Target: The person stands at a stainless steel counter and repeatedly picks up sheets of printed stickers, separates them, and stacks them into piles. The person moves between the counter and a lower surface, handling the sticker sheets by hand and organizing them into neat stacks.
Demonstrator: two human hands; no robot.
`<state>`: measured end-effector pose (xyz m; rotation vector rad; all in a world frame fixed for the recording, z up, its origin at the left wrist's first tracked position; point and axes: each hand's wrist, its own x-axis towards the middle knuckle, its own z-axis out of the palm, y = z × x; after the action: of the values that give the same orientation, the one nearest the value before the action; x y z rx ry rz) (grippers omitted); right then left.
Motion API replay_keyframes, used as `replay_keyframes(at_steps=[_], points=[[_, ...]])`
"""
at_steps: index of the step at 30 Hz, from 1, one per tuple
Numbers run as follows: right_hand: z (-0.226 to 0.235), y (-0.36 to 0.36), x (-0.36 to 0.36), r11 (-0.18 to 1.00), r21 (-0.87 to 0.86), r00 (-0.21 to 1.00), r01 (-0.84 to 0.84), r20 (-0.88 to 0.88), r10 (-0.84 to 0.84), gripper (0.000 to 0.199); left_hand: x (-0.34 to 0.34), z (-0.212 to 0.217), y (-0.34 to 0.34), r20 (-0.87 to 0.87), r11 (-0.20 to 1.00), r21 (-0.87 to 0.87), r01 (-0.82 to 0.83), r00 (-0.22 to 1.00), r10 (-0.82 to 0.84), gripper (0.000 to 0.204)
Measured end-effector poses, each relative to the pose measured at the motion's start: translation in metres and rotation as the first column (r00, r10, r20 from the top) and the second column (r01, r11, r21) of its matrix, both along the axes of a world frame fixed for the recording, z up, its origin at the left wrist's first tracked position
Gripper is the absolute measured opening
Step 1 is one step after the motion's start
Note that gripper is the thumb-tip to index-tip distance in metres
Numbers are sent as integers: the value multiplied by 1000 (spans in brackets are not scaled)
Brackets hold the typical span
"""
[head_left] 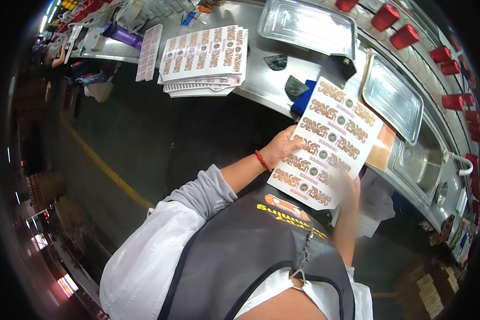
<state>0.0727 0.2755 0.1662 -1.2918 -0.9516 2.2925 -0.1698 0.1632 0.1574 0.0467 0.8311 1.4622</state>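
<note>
- Paper, white and thin: I hold a sticker sheet [328,144] up in front of my chest, over the bench [261,74] edge; gold-brown labels run across it in rows
- My left hand [280,146] is pinched on its left edge, thumb on the printed face
- My right hand [351,188] sits behind the lower right corner, mostly hidden; it seems to grip there, though I cannot tell for sure
- I judge the sheet light, floppy and easily creased; best held by two opposite edges
- A stack of sheets [202,58] lies on the bench, well apart; steel trays [392,98] to the right
</note>
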Motion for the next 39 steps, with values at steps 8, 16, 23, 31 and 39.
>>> replay_keyframes(at_steps=[8, 16, 23, 31, 39], points=[[-16, 0, -117, 991, -6, 990, -135, -36, 135, 47, -85, -11, -42, -136, 988, 23, -153, 979, 154, 42], [-30, -9, -170, 974, -18, 973, -225, 42, 225, 49, -122, -25, -62, -242, 973, 66, -221, 942, 231, 38], [-21, -21, -173, 992, -48, 991, -121, -60, 118, 44, -144, -30, -59, 201, 994, 57, -95, 976, 81, 38], [-26, -25, -145, 997, 38, 998, -68, 16, 68, 42, -135, -35, -37, -37, 999, 52, -9, 999, 11, 39], [-14, -25, -132, 996, -8, 996, 87, -28, -88, 39, -134, -28, -10, 188, 992, 21, 125, 974, -127, 43]])
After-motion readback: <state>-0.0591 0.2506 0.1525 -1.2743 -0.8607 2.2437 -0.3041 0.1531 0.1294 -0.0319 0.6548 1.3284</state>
